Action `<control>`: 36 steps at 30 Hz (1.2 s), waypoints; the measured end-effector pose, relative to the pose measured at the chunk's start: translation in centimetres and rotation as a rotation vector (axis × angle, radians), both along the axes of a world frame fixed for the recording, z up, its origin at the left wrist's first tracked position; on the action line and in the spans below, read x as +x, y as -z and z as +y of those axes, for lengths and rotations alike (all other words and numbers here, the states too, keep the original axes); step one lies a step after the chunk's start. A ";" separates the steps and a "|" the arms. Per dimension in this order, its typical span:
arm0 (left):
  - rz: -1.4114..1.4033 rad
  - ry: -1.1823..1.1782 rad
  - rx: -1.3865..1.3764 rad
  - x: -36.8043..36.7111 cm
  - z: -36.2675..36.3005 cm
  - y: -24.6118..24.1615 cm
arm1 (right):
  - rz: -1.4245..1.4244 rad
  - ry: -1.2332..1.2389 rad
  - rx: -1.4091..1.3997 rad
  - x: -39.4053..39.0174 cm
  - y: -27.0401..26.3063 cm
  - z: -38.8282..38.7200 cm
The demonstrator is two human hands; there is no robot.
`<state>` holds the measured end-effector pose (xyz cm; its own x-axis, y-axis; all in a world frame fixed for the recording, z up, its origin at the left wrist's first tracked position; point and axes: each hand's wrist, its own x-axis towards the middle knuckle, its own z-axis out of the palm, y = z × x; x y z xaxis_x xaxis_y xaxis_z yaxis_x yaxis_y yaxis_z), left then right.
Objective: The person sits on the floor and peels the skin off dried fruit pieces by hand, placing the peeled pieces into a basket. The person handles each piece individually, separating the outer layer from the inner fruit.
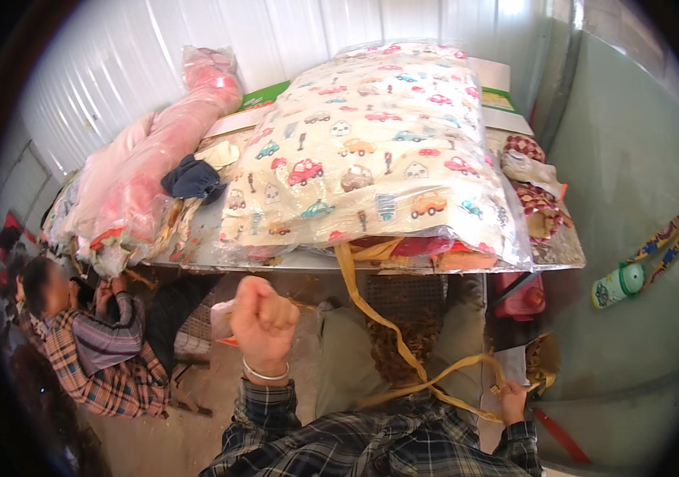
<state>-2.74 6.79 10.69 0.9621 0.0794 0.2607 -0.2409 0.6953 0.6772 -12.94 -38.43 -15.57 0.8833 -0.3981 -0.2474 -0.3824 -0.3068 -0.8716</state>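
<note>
My left hand (265,322) is raised just below the table's front edge, its fingers curled into a fist, with a pale bracelet on the wrist. Nothing shows in that fist, though its inside is hidden. Low at the right, my right hand (513,400) grips a long yellow fabric strip (396,334). The strip hangs from the table edge, crosses itself before my lap and loops up to the right hand. Above it lies a puffy bundle of car-print fabric (363,155) in clear plastic. Red and orange cloth (465,259) shows under its front edge.
Pink plastic-wrapped rolls (166,149) and a dark blue cloth piece (193,177) lie left on the table (572,253). Checked fabric (536,203) is at its right end. A person (101,346) sits at left. A green-lidded bottle (618,285) hangs at right by a strap.
</note>
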 end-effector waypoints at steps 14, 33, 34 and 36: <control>0.248 0.027 -0.232 0.3 -2.1 2.0 | 0.134 -0.823 0.324 6.6 -10.9 12.2; 0.469 1.198 0.276 -2.6 -10.2 10.6 | -0.189 -0.880 1.131 8.1 -16.2 17.9; 0.439 1.171 0.231 -2.3 -10.4 10.8 | -0.278 -0.750 1.094 8.2 -16.4 18.2; 0.662 0.763 0.412 -2.6 -12.4 8.5 | -0.303 -0.667 0.916 8.5 -16.1 17.9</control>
<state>-5.30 -5.64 2.21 0.6805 -0.5729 -0.4569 0.6554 0.1970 0.7291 -4.48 -20.54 0.52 0.9218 0.3838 0.0552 -0.1217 0.4215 -0.8986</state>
